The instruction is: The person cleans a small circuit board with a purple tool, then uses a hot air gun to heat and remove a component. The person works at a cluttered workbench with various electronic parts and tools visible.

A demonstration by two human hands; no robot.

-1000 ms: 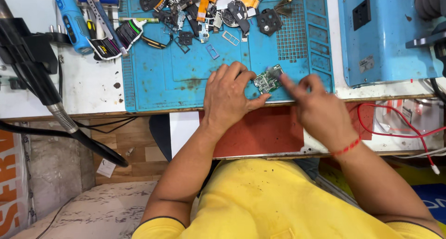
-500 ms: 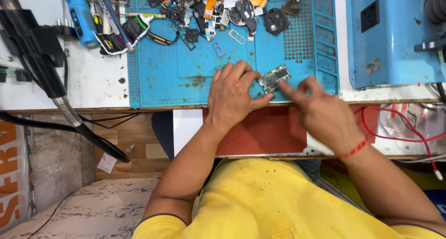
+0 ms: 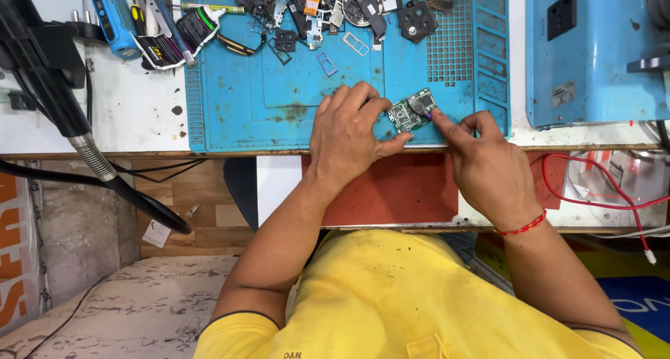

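A small green circuit board lies on the blue work mat near its front edge. My left hand rests on the mat, its thumb and fingers pinning the board's left side. My right hand reaches in from the right. Its index finger presses on the round dark part on the board's right end. A red thread is tied around my right wrist.
Loose phone parts, flex cables and small frames litter the far side of the mat. A blue tool and tubes lie at far left. A black hose arm hangs at left. A blue machine stands right, red wires below.
My view has shifted slightly. Both hands stay on the board; my right index finger has slid a little further onto the board's right end.
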